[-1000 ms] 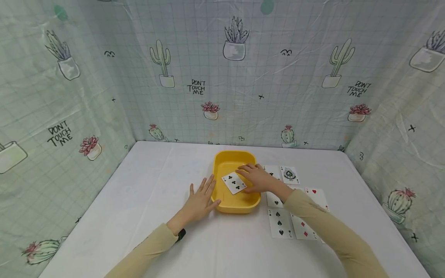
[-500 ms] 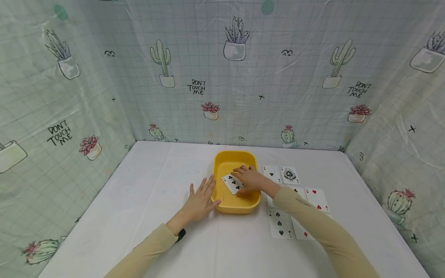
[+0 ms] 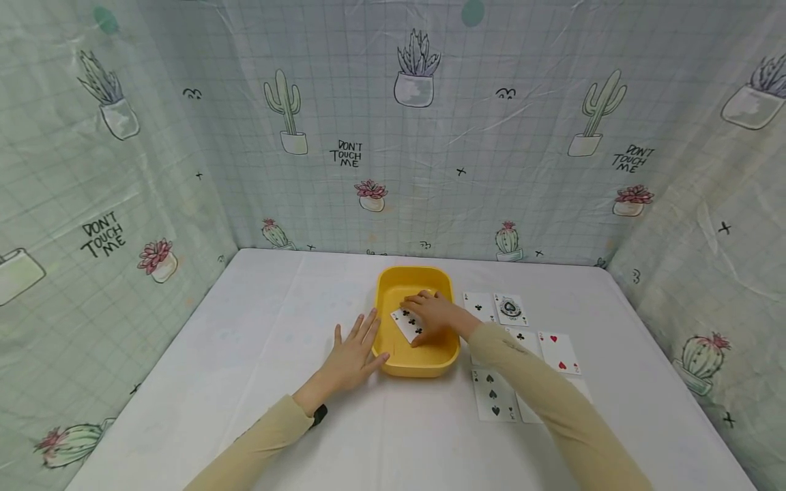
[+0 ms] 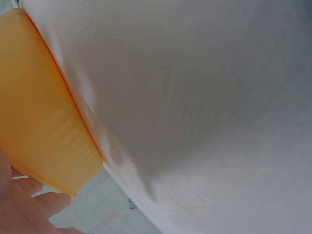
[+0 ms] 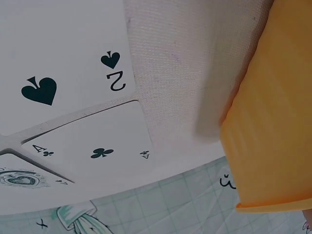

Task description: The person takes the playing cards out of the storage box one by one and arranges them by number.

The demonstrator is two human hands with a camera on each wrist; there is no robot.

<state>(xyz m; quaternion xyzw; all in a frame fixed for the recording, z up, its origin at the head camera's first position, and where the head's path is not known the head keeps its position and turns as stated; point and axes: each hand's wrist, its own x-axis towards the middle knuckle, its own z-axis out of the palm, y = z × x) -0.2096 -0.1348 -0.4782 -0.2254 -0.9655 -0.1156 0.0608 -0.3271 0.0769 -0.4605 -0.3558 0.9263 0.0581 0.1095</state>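
Note:
A three of clubs (image 3: 405,324) lies tilted inside the yellow tray (image 3: 416,372). Over its right part is my right hand (image 3: 432,316), fingers at the card's far edge and thumb near its lower corner; I cannot tell whether they pinch it. My left hand (image 3: 350,356) has its fingers spread, their tips right at the tray's left rim. In the left wrist view, fingers of the left hand (image 4: 29,209) overlap the tray's rim. The right hand is mostly out of its own wrist view, which shows the tray's outer wall (image 5: 273,117).
Right of the tray, playing cards lie face up in rows: an ace of clubs (image 3: 479,306), an ace of spades (image 3: 511,310), a two of hearts (image 3: 559,352) and a three of spades (image 3: 493,395) among them. My right sleeve (image 3: 540,382) covers some. A cactus-print cloth (image 3: 424,157) stands behind the table.
My right hand has shifted left inside the tray, covering more of the three of clubs. The card, the tray and my left hand have stayed put.

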